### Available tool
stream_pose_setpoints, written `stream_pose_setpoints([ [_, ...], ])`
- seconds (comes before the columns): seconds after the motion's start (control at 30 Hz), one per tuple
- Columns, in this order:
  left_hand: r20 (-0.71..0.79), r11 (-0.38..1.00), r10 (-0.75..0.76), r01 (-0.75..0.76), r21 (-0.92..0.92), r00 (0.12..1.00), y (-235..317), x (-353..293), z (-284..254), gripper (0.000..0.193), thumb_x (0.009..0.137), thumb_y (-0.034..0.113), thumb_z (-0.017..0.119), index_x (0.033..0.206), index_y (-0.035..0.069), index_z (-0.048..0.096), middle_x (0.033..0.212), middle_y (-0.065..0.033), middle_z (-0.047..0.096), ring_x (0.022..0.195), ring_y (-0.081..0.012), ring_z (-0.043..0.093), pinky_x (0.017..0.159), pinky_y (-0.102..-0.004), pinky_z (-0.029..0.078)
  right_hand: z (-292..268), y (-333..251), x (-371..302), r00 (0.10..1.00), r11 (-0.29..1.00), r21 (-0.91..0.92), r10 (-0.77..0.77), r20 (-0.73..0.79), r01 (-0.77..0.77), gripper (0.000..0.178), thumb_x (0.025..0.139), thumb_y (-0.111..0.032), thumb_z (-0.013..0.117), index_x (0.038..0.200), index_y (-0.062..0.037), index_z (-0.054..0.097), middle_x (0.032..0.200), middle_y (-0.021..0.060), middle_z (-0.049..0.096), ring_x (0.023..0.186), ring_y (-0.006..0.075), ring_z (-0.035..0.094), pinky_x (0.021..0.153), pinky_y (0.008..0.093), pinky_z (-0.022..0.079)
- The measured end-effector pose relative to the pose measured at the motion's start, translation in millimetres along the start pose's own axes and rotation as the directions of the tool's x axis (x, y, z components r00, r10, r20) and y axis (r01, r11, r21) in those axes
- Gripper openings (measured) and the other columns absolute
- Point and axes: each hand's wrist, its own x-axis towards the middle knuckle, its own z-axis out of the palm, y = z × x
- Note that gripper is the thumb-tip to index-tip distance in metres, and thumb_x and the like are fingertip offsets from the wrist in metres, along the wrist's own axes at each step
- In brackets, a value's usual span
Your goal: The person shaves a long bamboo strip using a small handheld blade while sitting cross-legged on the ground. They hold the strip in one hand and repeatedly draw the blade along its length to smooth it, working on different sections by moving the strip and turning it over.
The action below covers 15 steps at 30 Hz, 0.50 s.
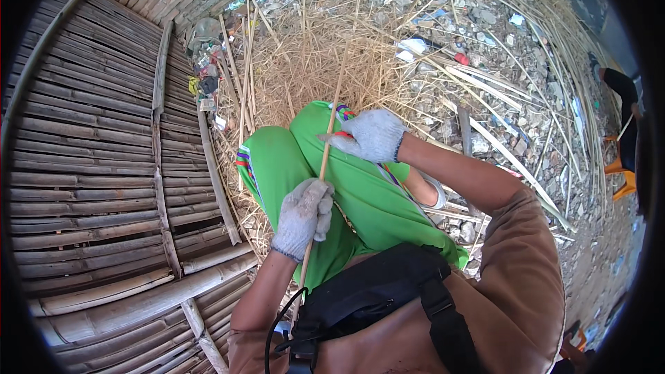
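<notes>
A long, thin bamboo strip runs upright in front of me, across my green trousers. My left hand, in a pale knitted glove, is closed around its lower part. Higher up, my gloved right hand grips a small knife with red on its handle. The short blade lies against the strip, pointing left. Most of the handle is hidden inside the right glove. The strip's lower end passes beside the black chest bag.
A bamboo-slat panel fills the left side. Straw-like shavings lie ahead on rubble-strewn ground. Split bamboo lengths are scattered at the right. Beyond them, a person in dark clothing is by an orange stool.
</notes>
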Motion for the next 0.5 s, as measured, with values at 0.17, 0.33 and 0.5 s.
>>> stream_pose_setpoints([
  [0.17, -0.028, 0.999, -0.011, 0.012, 0.03, 1.0, -4, -21, -3, 0.031, 0.116, 0.033, 0.061, 0.115, 0.002, 0.066, 0.073, 0.0009, 0.057, 0.043, -0.0097, 0.047, 0.036, -0.0282, 0.035, 8, 2, -3, 0.997, 1.0, 0.028, -0.009, -0.082, 0.012, 0.079, 0.109, -0.077, 0.042, 0.082, -0.0122, 0.079, 0.068, 0.0229, 0.07, 0.062, 0.0421, 0.073, 0.06, 0.0562, 0.058],
  [0.33, -0.026, 0.997, 0.05, -0.049, 0.057, 0.998, 0, 10, 6, 0.034, 0.115, 0.034, 0.063, 0.111, 0.001, 0.066, 0.07, 0.0008, 0.055, 0.041, -0.0104, 0.046, 0.036, -0.0291, 0.034, -9, -5, -3, 0.997, 0.999, 0.012, -0.05, 0.053, 0.049, 0.079, 0.109, -0.077, 0.042, 0.087, -0.0118, 0.08, 0.07, 0.0241, 0.071, 0.065, 0.0425, 0.074, 0.063, 0.0548, 0.06],
  [0.5, -0.002, 0.998, 0.038, -0.038, 0.049, 0.999, -4, -2, -4, 0.031, 0.116, 0.032, 0.06, 0.114, 0.002, 0.066, 0.072, -0.0002, 0.056, 0.042, -0.0101, 0.047, 0.035, -0.0288, 0.034, 2, 2, 3, 0.999, 0.998, 0.029, 0.048, 0.026, -0.049, 0.08, 0.109, -0.077, 0.04, 0.091, -0.0104, 0.081, 0.079, 0.0247, 0.074, 0.075, 0.0448, 0.077, 0.071, 0.0567, 0.062],
])
